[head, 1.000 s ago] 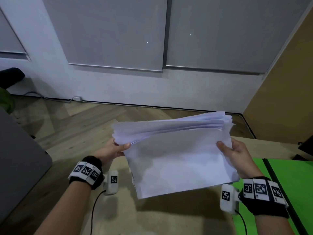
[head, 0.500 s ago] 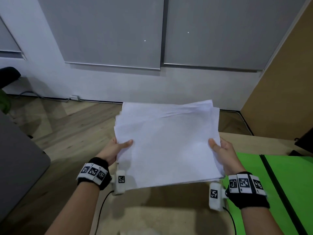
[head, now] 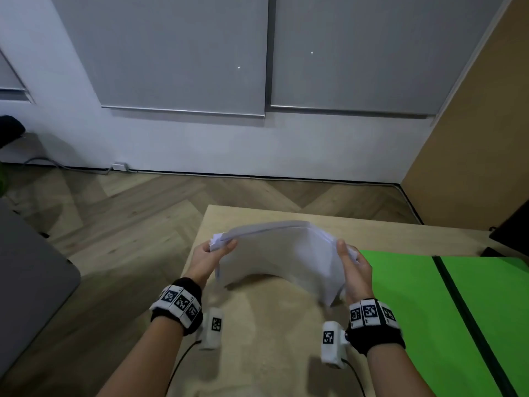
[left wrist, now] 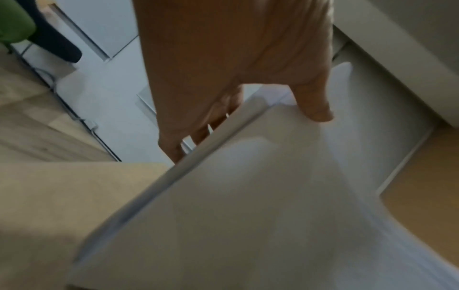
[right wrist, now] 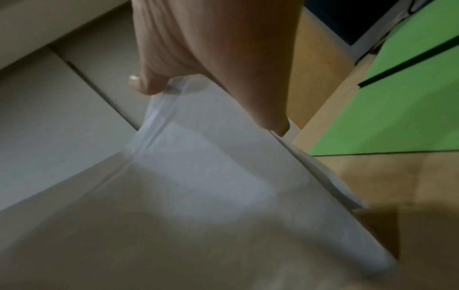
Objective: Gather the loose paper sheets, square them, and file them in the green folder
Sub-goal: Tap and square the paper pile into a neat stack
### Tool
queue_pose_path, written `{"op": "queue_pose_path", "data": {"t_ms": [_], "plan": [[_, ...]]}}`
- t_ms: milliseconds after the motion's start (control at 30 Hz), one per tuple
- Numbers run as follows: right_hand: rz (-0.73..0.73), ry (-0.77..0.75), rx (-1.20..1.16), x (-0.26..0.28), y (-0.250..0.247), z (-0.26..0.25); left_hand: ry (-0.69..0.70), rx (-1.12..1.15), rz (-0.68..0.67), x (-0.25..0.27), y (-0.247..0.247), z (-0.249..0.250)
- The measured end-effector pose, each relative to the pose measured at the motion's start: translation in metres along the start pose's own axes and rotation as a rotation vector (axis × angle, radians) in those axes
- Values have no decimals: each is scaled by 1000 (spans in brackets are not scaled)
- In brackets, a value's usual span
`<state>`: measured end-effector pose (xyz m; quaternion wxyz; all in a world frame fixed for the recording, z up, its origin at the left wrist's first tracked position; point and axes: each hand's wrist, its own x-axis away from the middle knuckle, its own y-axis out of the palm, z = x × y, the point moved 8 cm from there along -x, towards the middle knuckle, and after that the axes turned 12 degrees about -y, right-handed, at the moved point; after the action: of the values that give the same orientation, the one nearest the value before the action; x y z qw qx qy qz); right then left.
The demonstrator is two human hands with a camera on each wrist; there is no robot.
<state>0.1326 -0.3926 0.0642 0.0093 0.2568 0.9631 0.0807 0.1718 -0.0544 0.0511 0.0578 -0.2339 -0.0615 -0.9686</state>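
Observation:
A stack of white paper sheets [head: 280, 253] hangs bowed upward in an arch over the wooden table [head: 272, 339]. My left hand [head: 213, 253] pinches its left edge, thumb on top [left wrist: 313, 106], fingers underneath. My right hand [head: 350, 262] grips its right edge, thumb [right wrist: 146, 84] over the sheets [right wrist: 198, 176]. The stack's lower right corner reaches down near the tabletop. The green folder [head: 429, 310] lies open flat on the table to the right of the paper, with a dark spine [head: 463, 319] down its middle.
The table's left edge runs near my left wrist, with wooden floor [head: 114, 224] beyond. A grey surface [head: 28, 282] stands at the far left. A dark object [head: 512, 227] sits at the table's far right. A brown panel [head: 472, 138] rises at the right.
The stack went from held up and facing me to lowered toward the table and bent into an arch. Both hands dropped and kept their grip on the side edges.

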Motion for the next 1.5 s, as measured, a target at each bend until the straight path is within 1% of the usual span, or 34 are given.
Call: {"op": "queue_pose_path", "data": {"t_ms": [67, 167, 267, 300, 367, 433, 500, 567, 600, 667, 700, 767, 833, 900, 1066, 1133, 1200, 1300, 1400, 1500], "plan": [[61, -18, -6, -4, -5, 0, 17, 56, 52, 7, 4, 8], [111, -82, 12, -11, -7, -7, 56, 108, 160, 13, 9, 20], [177, -120, 97, -15, -8, -9, 89, 162, 263, 12, 13, 20], [199, -120, 118, -16, -10, -7, 95, 160, 324, 13, 12, 18], [229, -128, 113, -16, -14, -5, 117, 134, 496, 20, 8, 18], [213, -160, 83, -15, -15, -7, 129, 121, 633, 26, 2, 19], [153, -182, 52, -13, -14, -7, 121, 115, 665, 23, -4, 18], [89, -166, 25, -10, -10, -4, 127, 121, 638, 15, -7, 15], [69, -154, 13, -9, -9, -2, 157, 124, 616, 14, -7, 17], [74, -121, -5, -9, -8, 1, 222, 93, 563, 16, 1, 24], [85, -106, -4, -11, -8, 3, 231, 78, 539, 15, 5, 25], [99, -112, 31, -14, -6, 6, 209, 100, 536, 13, 7, 21], [113, -119, 82, -18, -7, 10, 162, 139, 539, 10, 6, 16], [133, -118, 81, -20, -9, 15, 112, 152, 524, 5, 4, 9], [141, -131, 59, -16, -12, 18, 9, 209, 394, -4, 3, -3], [155, -112, 77, -17, -10, 18, 24, 191, 363, -3, 3, 0], [189, -113, 77, -20, -11, 16, 54, 178, 372, -1, 1, 3], [228, -148, 21, -23, -14, 11, 38, 172, 342, -1, 0, 5], [174, -179, 24, -20, -13, 8, 42, 78, 244, -5, 1, 7], [20, -100, 74, -12, -7, 20, 25, -22, 21, -11, 8, 6]]}}
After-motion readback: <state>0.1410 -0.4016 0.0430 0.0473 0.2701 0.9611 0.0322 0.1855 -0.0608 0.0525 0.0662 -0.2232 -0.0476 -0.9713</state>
